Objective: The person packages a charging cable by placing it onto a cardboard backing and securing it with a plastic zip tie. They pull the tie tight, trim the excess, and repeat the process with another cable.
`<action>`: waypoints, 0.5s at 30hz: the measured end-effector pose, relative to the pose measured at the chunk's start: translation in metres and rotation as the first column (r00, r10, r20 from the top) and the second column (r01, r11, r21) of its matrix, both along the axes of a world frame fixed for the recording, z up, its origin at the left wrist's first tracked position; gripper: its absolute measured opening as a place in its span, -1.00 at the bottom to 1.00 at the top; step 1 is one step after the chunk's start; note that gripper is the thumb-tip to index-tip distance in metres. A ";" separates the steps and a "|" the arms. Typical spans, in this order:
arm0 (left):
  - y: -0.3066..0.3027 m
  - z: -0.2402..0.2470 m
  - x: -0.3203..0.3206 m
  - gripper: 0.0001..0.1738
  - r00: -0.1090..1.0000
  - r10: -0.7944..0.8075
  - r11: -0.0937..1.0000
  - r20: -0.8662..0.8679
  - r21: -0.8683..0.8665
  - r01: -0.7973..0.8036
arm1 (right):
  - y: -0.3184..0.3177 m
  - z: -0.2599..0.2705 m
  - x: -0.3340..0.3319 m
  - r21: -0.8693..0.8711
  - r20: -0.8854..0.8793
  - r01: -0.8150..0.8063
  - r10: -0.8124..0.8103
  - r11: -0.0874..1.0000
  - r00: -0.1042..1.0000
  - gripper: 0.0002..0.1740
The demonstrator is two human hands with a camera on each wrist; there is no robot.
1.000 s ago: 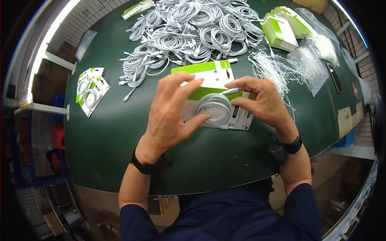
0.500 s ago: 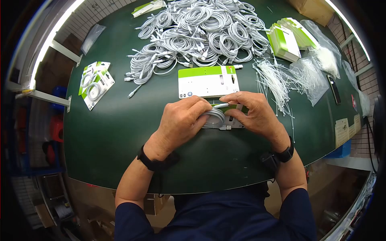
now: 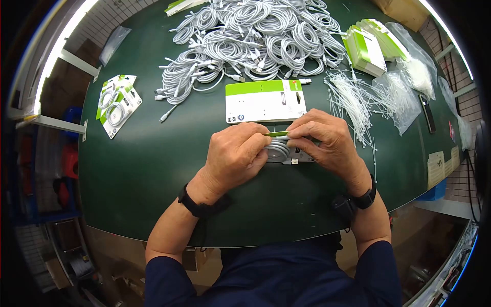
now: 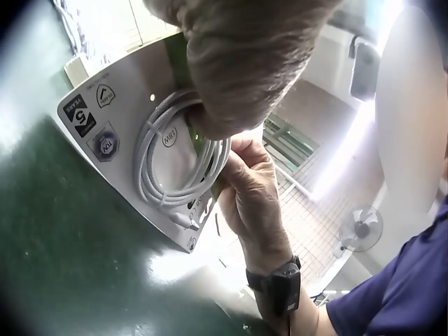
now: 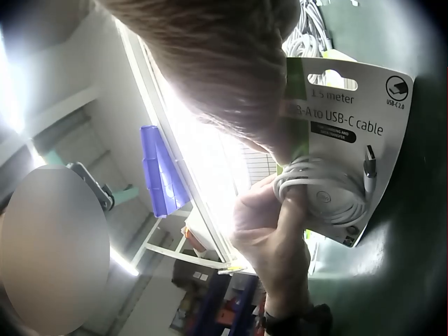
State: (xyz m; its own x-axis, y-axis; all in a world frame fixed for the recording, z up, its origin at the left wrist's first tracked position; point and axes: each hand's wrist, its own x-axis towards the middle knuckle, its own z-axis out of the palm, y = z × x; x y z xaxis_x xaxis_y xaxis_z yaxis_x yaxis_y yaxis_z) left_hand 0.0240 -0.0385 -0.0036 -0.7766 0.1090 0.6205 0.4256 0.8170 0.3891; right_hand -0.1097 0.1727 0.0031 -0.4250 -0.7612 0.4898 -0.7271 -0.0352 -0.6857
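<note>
A coiled white USB cable (image 3: pixel 277 149) lies against a green-and-white cardboard backing card (image 5: pixel 392 105), which is tilted up between both hands. In the right wrist view, the left hand (image 3: pixel 238 153) has its thumb over the coil and its fingers behind the card. The right hand (image 3: pixel 325 138) pinches the card's top edge and the cable end there with thumb and forefinger. A USB-A plug (image 5: pixel 369 168) hangs over the printed face of the card. In the left wrist view, a thin tie (image 4: pixel 150 128) shows around the coil.
Another backing card (image 3: pixel 263 105) lies flat just beyond the hands. Behind it is a big heap of coiled cables (image 3: pixel 255 41). White cable ties (image 3: pixel 353 107) and stacked cards (image 3: pixel 365 51) are at the right. Two carded cables (image 3: pixel 117 110) lie at the left.
Both hands have come nearer the body and closer together with the cable and card. The card has tipped from face-up to nearly edge-on in the head view. The left thumb has shifted along the coil.
</note>
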 end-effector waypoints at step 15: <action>0.002 0.001 -0.001 -0.69 0.999 0.023 0.997 -0.024 -0.079 -0.025 | 0.001 -0.002 -0.001 -0.029 0.010 -0.009 0.009 1.000 1.000 -0.77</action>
State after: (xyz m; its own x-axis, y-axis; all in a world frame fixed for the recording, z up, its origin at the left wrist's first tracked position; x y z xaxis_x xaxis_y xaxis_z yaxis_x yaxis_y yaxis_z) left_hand 0.0234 -0.0365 -0.0026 -0.7651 0.1400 0.6285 0.4137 0.8549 0.3131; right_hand -0.1103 0.1737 0.0007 -0.4235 -0.7504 0.5074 -0.7197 -0.0614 -0.6916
